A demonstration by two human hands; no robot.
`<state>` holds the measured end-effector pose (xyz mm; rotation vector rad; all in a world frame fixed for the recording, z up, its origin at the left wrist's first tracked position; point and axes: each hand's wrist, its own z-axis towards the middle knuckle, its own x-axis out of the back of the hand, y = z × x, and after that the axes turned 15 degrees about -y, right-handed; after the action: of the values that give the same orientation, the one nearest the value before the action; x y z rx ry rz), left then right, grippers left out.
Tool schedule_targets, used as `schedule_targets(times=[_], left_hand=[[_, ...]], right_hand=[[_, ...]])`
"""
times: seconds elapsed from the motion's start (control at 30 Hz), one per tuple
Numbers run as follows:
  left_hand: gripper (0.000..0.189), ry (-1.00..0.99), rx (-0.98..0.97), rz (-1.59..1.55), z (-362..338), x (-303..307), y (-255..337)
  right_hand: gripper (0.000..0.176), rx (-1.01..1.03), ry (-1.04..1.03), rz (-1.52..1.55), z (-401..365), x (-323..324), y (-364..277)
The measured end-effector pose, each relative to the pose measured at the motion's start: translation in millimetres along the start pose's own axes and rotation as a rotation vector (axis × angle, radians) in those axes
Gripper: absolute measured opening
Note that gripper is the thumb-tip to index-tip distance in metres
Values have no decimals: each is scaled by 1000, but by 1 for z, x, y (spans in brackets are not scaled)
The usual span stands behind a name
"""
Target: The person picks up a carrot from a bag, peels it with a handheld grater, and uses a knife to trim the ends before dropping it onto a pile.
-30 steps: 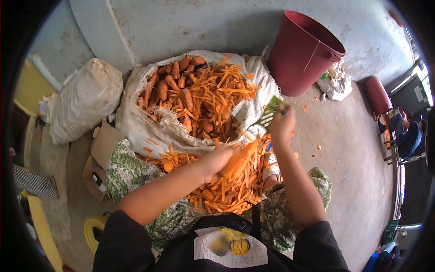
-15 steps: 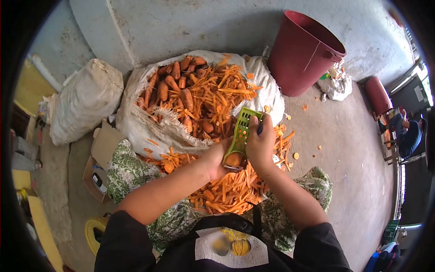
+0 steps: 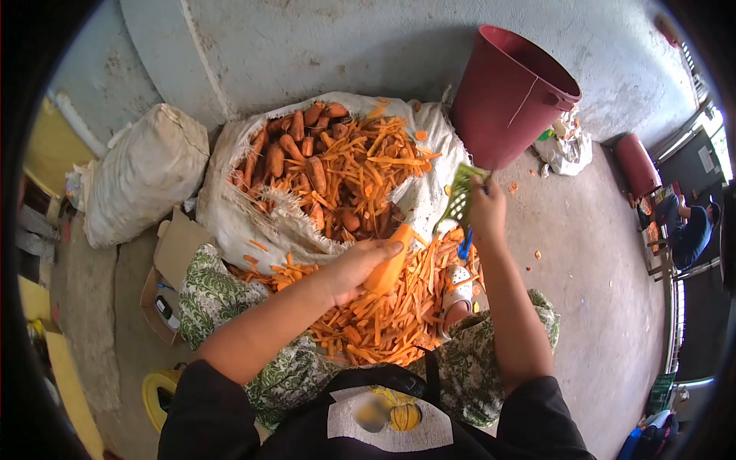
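Observation:
My left hand is closed around a thick peeled carrot, held tilted over a pile of carrot peelings between my legs. Raised to the right, my right hand grips a green hand-held grater with rows of holes, blurred by motion. A slim blue thing shows just below that hand. Tool and carrot are apart. Beyond both hands lies a torn white woven sack, holding unpeeled carrots and more orange strips.
A tall maroon bin stands by the wall at the back right. To the left are a full white sack and a cardboard box. Carrot bits dot the floor on the right. A person in blue sits at the far right.
My right hand has swung the green grater away from the carrot, up and to the right. The carrot, earlier mostly behind the grater, now shows clearly in my left hand.

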<state>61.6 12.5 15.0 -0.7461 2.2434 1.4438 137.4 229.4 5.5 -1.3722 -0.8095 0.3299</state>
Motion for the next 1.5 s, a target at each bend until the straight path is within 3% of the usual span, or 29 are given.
schedule_targets(times=[0.1,0.17,0.2,0.23,0.3,0.53,0.7,0.93,1.1,1.3,1.33,1.37,1.4,1.43,1.5], left_hand=[[46,104,-44,99,2,3,10],[40,229,-132,741,11,21,6],[32,343,-110,1009,3,5,19],[32,345,-112,1009,4,7,17],[27,503,-361,1298,9,14,9],[26,555,-475,1264,12,15,10],[25,427,-539,1244,10,4,10],[24,398,-537,1175,13,7,10],[28,462,-741,1371,9,7,10],[30,450,-837,1458,2,8,9],[30,453,-836,1456,-2,0,9],[30,264,-941,1548,-9,-15,10],[31,60,-1040,1630,-16,-25,12],[31,52,-1039,1632,-18,-26,17],[33,94,-1088,1575,-20,-26,28]], right_hand=[[25,42,-428,-372,-25,-5,-29],[26,128,-589,-534,-39,-7,-40],[26,131,-590,-533,-43,-9,-41],[27,90,-622,-591,-45,-9,-42],[27,46,-652,-650,-48,-10,-44],[26,45,-702,-689,-61,-20,-43],[22,113,-637,-683,-64,-24,-41],[19,95,-666,-734,-68,-23,-49],[18,168,-675,-682,-72,-24,-48],[18,221,-645,-622,-67,-32,-37],[18,129,-619,-553,-54,-36,-17],[19,36,-590,-481,-37,-37,5],[22,62,-572,-607,-28,-32,10],[22,6,-566,-701,-20,-35,16],[26,-85,-719,-444,-20,-42,20]])
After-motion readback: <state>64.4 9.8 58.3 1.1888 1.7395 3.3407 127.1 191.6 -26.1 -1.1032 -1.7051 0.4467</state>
